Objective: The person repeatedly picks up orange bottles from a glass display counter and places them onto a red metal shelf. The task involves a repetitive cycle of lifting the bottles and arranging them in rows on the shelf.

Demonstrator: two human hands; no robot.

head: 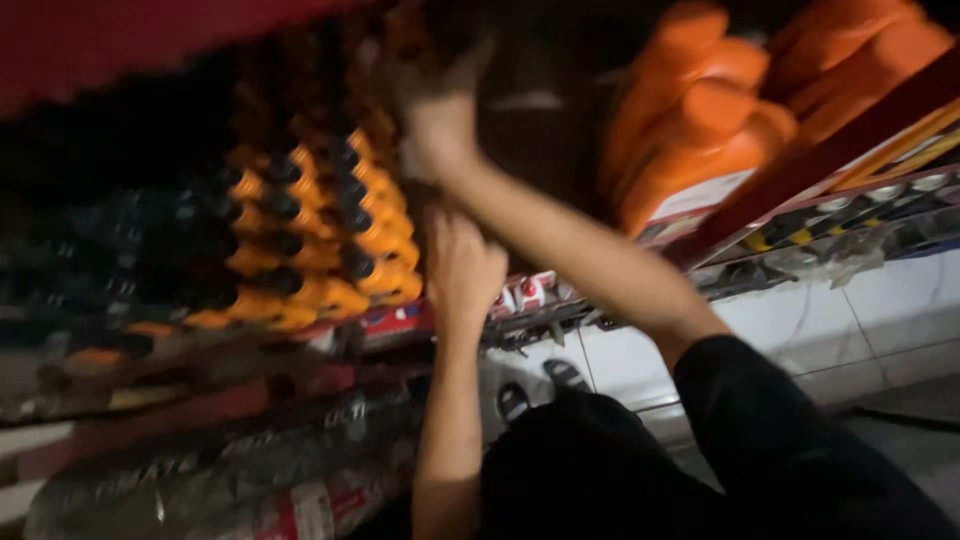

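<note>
Left hand: the left hand (462,268) is reaching up from six o'clock toward the middle of the shelf; its back is facing the camera, and the blur is hiding whether the fingers are apart or together, so I cannot tell.
Right hand: the right hand (437,125) is stretching up toward twelve o'clock, just above the left hand, into the dark gap between the bottle rows; its fingers are seeming to curl round something brown and blurred, but what they are closing on cannot be told.
Small orange bottles: the small orange bottles (320,240) with dark caps are standing in packed rows at nine o'clock of the hands, just beside both; the right hand is lying nearest their upper rows.
Large orange jugs: the large orange jugs (700,130) are sitting on the same level at two o'clock, well apart from the hands.
Shelf edge: the red shelf edge (800,170) is running slantwise under the jugs at three o'clock.
Lower shelf: dark wrapped packs (230,470) are lying at seven o'clock, beside the left forearm.
Floor: the white tiled floor (850,320) is showing at four o'clock, beyond the black sleeve (780,450).
</note>
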